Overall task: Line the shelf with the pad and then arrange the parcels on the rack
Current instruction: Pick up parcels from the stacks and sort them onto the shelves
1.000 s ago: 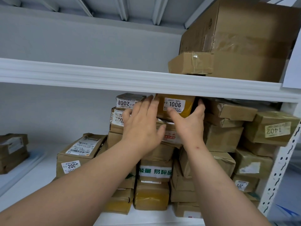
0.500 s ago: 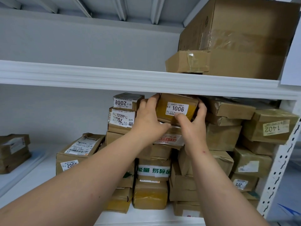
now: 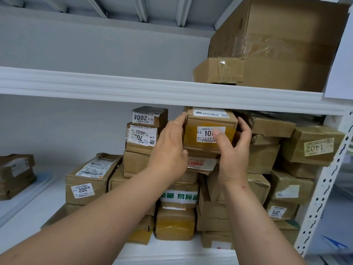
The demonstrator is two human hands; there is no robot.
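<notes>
While gripped, parcel (image 3: 208, 137) btwn both hands' fingers (image 3: 176, 121).

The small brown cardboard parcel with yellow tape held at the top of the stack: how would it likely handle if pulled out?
The small brown cardboard parcel probably stays stiff: its edges look square between the left hand and right hand. Its glossy tape may be slippery. Pulling could disturb the crumpled parcel beneath.

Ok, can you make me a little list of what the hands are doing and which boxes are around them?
held box: parcel with yellow tape, top of middle stack
left hand: grips its left side
right hand: grips its right side, thumb over label
left neighbour: box 2008
right neighbour: box 1402
upper shelf: big carton
</notes>
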